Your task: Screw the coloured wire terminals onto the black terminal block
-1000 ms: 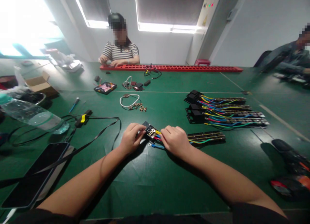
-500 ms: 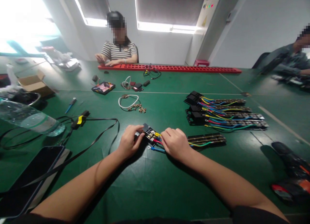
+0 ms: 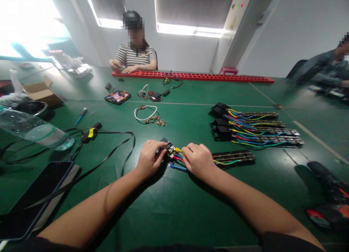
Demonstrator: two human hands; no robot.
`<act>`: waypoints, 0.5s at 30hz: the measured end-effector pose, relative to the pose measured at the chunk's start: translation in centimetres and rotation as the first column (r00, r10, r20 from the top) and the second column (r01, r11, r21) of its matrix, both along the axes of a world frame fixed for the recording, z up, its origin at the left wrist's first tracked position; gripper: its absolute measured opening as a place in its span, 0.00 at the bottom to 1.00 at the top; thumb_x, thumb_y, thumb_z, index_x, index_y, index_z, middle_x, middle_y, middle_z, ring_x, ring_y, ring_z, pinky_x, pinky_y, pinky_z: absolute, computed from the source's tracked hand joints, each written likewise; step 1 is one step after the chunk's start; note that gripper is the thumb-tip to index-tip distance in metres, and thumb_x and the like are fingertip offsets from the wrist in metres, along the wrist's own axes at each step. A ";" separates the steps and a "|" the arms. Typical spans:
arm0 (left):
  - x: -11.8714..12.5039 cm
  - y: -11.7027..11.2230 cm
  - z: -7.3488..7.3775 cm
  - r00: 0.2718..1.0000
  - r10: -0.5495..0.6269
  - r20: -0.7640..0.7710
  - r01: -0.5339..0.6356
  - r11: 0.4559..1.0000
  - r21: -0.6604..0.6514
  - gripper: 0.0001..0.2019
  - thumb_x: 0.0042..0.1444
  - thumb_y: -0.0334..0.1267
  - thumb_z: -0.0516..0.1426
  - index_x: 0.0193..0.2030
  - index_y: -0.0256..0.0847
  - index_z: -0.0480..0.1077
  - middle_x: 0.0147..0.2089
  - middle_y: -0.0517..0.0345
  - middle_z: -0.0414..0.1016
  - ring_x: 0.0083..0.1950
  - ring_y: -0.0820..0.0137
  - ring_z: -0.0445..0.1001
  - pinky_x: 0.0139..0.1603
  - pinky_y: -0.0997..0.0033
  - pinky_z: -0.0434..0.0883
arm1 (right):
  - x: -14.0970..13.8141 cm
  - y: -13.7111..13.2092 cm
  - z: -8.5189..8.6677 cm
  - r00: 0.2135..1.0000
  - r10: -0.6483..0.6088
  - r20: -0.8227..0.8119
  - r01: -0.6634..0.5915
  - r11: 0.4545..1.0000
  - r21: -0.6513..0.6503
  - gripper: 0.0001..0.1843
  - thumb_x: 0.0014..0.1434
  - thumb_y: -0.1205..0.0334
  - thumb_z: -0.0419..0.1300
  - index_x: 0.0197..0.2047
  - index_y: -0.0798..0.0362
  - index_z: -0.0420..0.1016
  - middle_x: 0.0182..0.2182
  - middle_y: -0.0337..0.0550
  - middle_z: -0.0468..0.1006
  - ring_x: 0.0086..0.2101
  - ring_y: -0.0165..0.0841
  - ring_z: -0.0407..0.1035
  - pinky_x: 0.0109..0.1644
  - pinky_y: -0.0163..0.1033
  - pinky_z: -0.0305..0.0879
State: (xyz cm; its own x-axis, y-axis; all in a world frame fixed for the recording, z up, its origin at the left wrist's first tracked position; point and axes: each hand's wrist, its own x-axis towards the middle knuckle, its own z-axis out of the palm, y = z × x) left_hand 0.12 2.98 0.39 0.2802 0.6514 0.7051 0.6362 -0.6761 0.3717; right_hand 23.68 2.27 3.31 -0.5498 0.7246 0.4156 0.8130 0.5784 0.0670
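My left hand [image 3: 151,157] is closed on the far left end of a black terminal block [image 3: 170,150] with metal screw contacts. Yellow, blue and red wires run from the block under my right hand [image 3: 198,158], whose fingers are curled around them. A loose blue wire [image 3: 178,167] with a ring lug lies just in front of the block, its lug unattached. Beyond my right hand, the wires continue to a black slotted strip [image 3: 234,157] on the green table. My right fingertips are mostly hidden behind the hand.
Several similar wired assemblies [image 3: 256,130] lie to the right, with a power screwdriver [image 3: 327,194] nearer me. Small brass screws [image 3: 158,120] lie beyond my hands. At left are a plastic bottle [image 3: 38,130], a phone [image 3: 40,197] and a black cable [image 3: 117,134]. A co-worker [image 3: 136,56] sits opposite.
My left fingers have shifted right along the block and now cover more of its end. My right hand keeps its hold on the wires. The whole view has shifted slightly.
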 end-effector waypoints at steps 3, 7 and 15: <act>0.0 0.1 -0.1 1.000 -0.007 -0.001 0.007 1.000 -0.003 0.06 0.69 0.33 0.57 0.49 0.40 0.72 0.43 0.54 0.80 0.43 0.66 0.73 0.47 0.63 0.69 | -0.1 0.0 0.1 1.000 -0.009 -0.001 0.009 1.000 -0.004 0.07 0.66 0.63 0.58 0.36 0.52 0.76 0.33 0.42 0.75 0.33 0.34 0.61 0.40 0.42 0.46; 0.0 0.2 -0.2 1.000 -0.017 0.025 0.017 1.000 0.001 0.04 0.68 0.32 0.57 0.47 0.40 0.73 0.41 0.55 0.79 0.42 0.67 0.73 0.47 0.64 0.69 | -0.1 -0.1 0.3 1.000 -0.022 0.009 0.022 1.000 -0.002 0.08 0.67 0.65 0.57 0.35 0.53 0.75 0.32 0.42 0.75 0.31 0.33 0.59 0.39 0.43 0.45; 0.6 0.3 -0.3 0.998 -0.016 0.060 0.017 1.000 -0.023 0.07 0.69 0.34 0.55 0.49 0.42 0.74 0.44 0.53 0.80 0.44 0.65 0.73 0.49 0.61 0.70 | -0.2 -0.3 0.5 0.998 -0.067 0.006 0.067 0.997 0.030 0.09 0.68 0.64 0.56 0.37 0.51 0.77 0.33 0.41 0.75 0.29 0.32 0.56 0.38 0.42 0.44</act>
